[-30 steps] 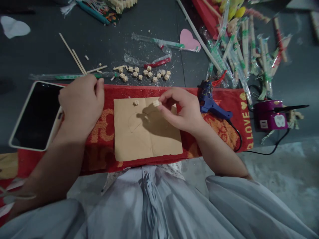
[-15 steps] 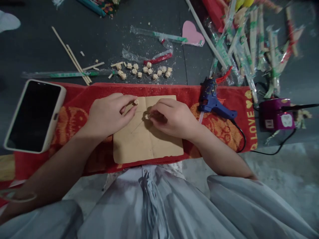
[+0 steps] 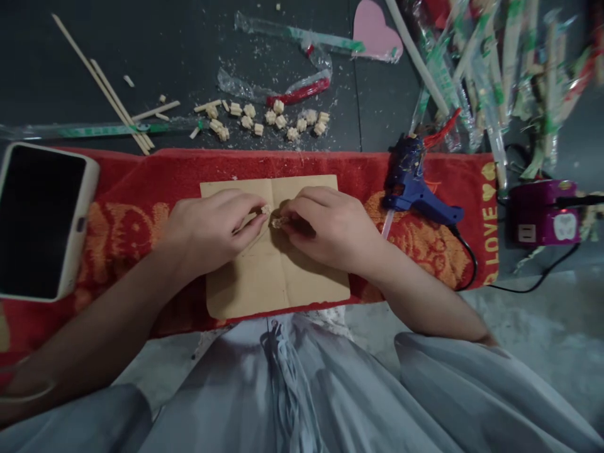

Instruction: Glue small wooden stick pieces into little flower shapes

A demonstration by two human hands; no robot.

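Over a creased tan cardboard sheet (image 3: 255,283), my left hand (image 3: 214,229) pinches a small pale cluster of short stick pieces (image 3: 265,209) between thumb and fingertips. My right hand (image 3: 330,229), just to its right, has its fingers closed on a second small pale cluster (image 3: 277,223), partly hidden by the fingertips. The two clusters are close together near the sheet's centre crease; whether they touch I cannot tell. Beyond the sheet, several similar pale clusters (image 3: 248,116) lie scattered among crumbs on the dark table.
The sheet lies on a red towel (image 3: 179,163). A phone (image 3: 42,217) rests at left, a blue hot glue gun (image 3: 415,189) at right, its cord near a purple power box (image 3: 545,214). Thin sticks (image 3: 101,82), a pink heart (image 3: 376,31) and wrapped chopsticks (image 3: 493,82) lie behind.
My left hand has moved right with its cluster, bringing it nearer the one in my right hand. The camera view has shifted slightly, with the table's far part leaving the frame.
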